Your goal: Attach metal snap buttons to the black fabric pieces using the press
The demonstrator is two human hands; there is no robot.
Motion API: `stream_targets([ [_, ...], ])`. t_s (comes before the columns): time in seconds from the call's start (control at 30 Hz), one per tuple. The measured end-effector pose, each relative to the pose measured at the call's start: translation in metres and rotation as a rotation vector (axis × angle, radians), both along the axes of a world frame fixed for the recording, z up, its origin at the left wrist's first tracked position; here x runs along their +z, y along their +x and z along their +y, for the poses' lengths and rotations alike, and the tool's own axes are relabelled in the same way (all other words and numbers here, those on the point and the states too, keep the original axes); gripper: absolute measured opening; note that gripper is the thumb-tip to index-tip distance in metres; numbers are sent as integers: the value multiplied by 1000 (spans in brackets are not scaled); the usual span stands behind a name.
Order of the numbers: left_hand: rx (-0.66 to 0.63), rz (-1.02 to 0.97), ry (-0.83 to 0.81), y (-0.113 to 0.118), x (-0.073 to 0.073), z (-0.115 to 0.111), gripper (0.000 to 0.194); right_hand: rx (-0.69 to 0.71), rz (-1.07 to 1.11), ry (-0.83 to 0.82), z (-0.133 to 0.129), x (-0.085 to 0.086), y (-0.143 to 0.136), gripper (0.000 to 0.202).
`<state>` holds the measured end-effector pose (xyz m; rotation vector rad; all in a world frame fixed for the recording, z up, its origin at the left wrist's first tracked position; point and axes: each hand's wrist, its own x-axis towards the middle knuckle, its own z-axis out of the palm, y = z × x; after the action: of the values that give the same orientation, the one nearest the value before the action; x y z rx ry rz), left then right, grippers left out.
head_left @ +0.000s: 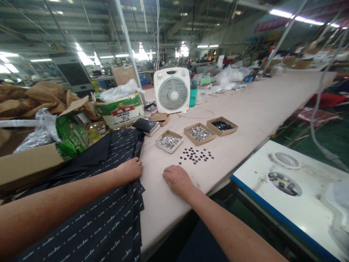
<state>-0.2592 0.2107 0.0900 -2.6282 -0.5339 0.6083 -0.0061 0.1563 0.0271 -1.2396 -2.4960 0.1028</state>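
My left hand [132,170] is closed at the right edge of a stack of dark printed fabric [103,218], its fingers bent over the edge. Palm down on the table, my right hand [178,180] has its fingers curled together; whatever is under the fingertips is hidden. Several small dark round pieces [193,156] lie loose just beyond it. Behind them are a white box of silvery metal pieces [169,142], a cardboard box of similar pieces [200,133] and a cardboard box of black pieces [222,126].
A white fan [173,91] stands at the back of the long table [261,98], beside a teal container [193,95]. A dark notebook [146,125] and a green printed carton [120,111] are at left. To the right is a white, blue-edged machine top [272,163].
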Motion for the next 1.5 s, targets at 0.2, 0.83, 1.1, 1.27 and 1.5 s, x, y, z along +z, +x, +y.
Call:
stream_targets([
  [0.2,11,-15,4,-1,-3,2,8,-25,228,-57,-4,0,23,25],
  [0.83,39,-47,-48,-5,-7,5,10,-122,253,-144,2,12,24,13],
  [1.1,53,-45,-67,-6,-6,6,12,-135,207,-189,4,13,36,16],
  [1.27,59,-47,-77,-3,-6,7,12,-141,50,-202,3,23,32,17],
  [1.5,73,-50,-87,-3,-4,6,13,-125,55,-183,7,19,34,19],
])
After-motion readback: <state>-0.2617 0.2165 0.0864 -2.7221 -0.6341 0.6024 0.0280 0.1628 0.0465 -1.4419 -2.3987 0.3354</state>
